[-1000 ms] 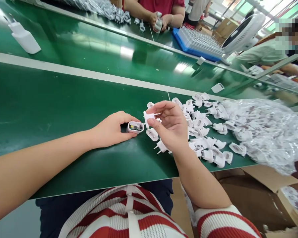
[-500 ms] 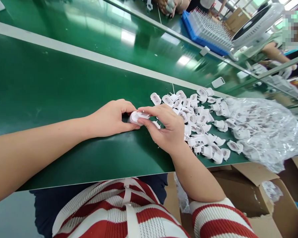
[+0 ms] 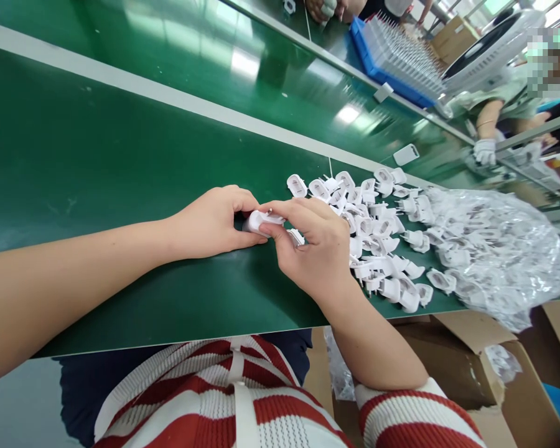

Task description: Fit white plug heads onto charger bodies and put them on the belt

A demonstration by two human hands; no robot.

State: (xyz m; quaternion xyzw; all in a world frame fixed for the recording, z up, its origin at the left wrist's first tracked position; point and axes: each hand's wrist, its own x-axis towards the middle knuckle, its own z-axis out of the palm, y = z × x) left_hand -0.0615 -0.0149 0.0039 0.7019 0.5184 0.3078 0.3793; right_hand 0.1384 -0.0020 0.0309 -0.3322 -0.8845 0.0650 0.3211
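Just above the green table, a white power adapter (image 3: 257,222) with metal pins is held between my two hands. My left hand (image 3: 210,223) has its thumb and fingers closed round the adapter's left end. On the pin end, the thumb and forefinger of my right hand (image 3: 313,246) pinch from the right. My fingers hide much of the piece, so I cannot tell whether its two ends are joined. A loose white plug head (image 3: 296,236) lies under my right hand. Beyond it spreads a pile of similar plug heads (image 3: 371,224).
A clear plastic bag (image 3: 508,242) of plug heads lies at the right, above open cardboard boxes (image 3: 471,367). One white case (image 3: 406,154) rests on the green surface behind. Farther back are a blue tray (image 3: 366,59) of upright pieces, a fan (image 3: 490,46) and a co-worker's gloved hand (image 3: 485,151).
My hands keep their grip on the adapter with hardly any movement. The view has shifted slightly. At the far right the co-worker's gloved hand has come lower and to the left.
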